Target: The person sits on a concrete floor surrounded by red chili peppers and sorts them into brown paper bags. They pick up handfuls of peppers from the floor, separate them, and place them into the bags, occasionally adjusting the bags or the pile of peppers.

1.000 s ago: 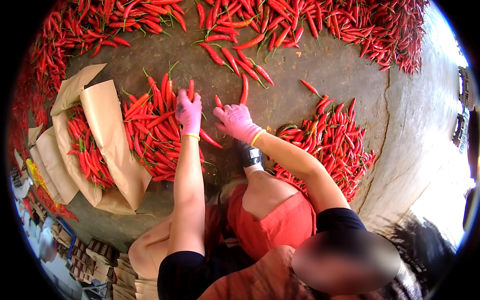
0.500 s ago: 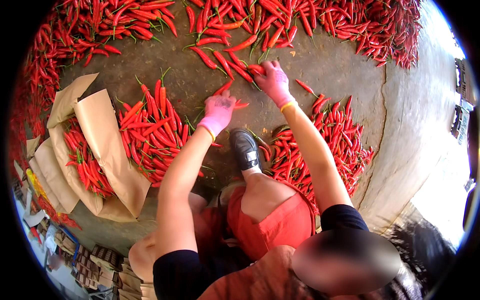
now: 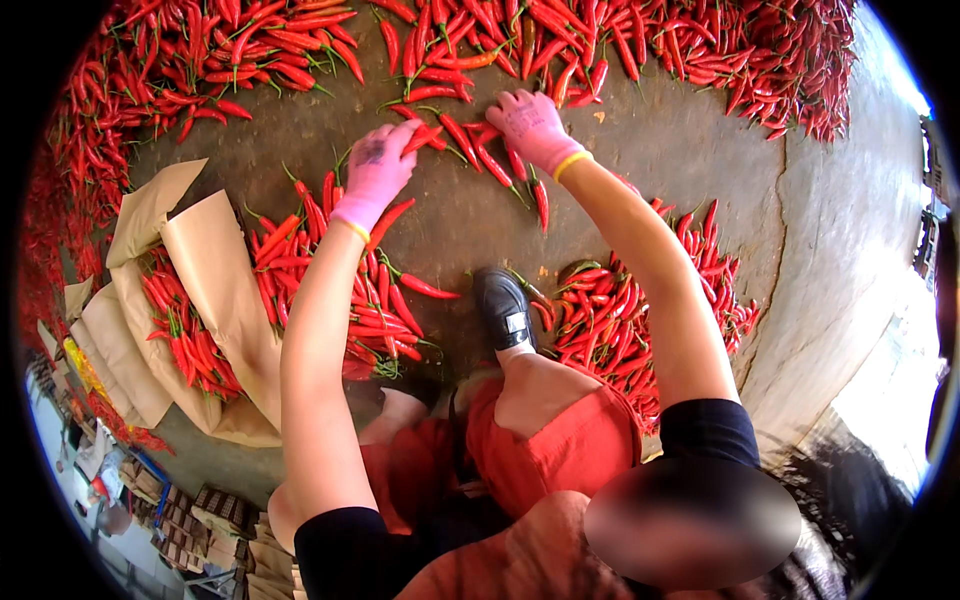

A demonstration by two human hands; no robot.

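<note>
Both my hands wear pink gloves and reach forward over a concrete floor (image 3: 455, 225). My left hand (image 3: 375, 168) curls its fingers around a red chili (image 3: 420, 137). My right hand (image 3: 530, 125) lies with fingers apart on several loose red chilies (image 3: 492, 160) at the near edge of a wide spread of chilies (image 3: 560, 40). A heap of chilies (image 3: 340, 300) lies under my left forearm. Another heap (image 3: 610, 310) lies under my right forearm.
An open brown cardboard box (image 3: 215, 270) at the left holds more chilies (image 3: 180, 335). My black shoe (image 3: 505, 310) stands between the two heaps. A seam (image 3: 780, 250) in the concrete curves down the right side. Stacked crates (image 3: 215, 510) show at the lower left.
Both hands have moved forward, away from the heap by the box, up to the near edge of the far spread. The left hand has closed on a chili there.
</note>
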